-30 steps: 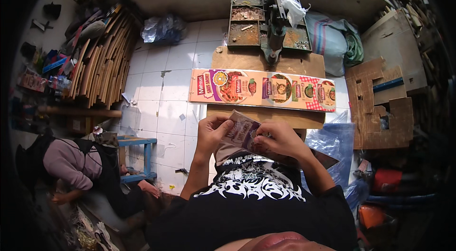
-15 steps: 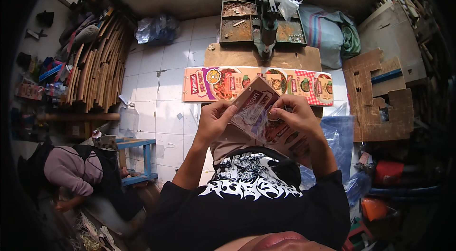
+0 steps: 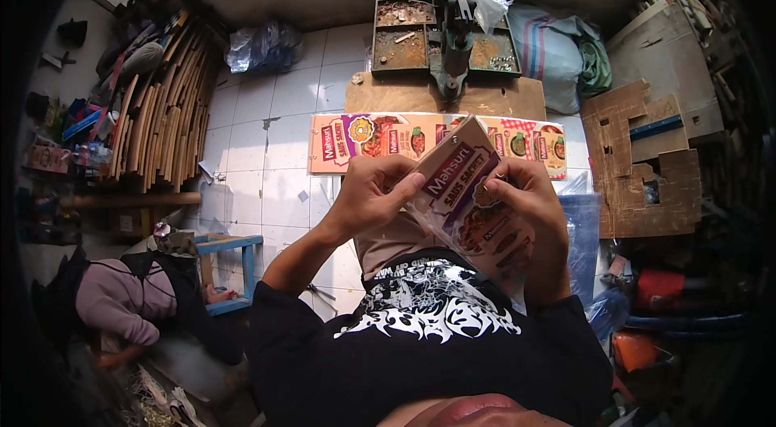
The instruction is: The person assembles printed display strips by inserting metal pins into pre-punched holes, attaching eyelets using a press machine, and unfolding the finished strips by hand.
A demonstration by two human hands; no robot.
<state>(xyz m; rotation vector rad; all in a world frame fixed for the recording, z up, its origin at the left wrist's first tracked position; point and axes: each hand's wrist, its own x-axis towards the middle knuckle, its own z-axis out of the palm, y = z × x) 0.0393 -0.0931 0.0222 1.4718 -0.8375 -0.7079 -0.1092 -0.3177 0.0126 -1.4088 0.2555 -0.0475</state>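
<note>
In front of my chest I hold a long printed sign strip at a slant, tan and purple with food pictures, with glossy clear film over its face. My left hand is closed on its left edge near the upper end, thumb against forefinger. On the opposite edge, my right hand pinches with bent fingers; a small shiny spot shows at its fingertips, too small to name. Behind the held strip, a similar printed strip lies flat across a brown board, its middle partly covered.
Beyond the board stands a dark metal hand press with a compartment tray of small parts. Cut brown boards lean at right and a stack of slats at left. A blue stool and a bent-over person are at lower left.
The held strip has shifted right and turned more upright, its printed face now clearer. Both hands have moved slightly right with it, and my left elbow has swung outward.
</note>
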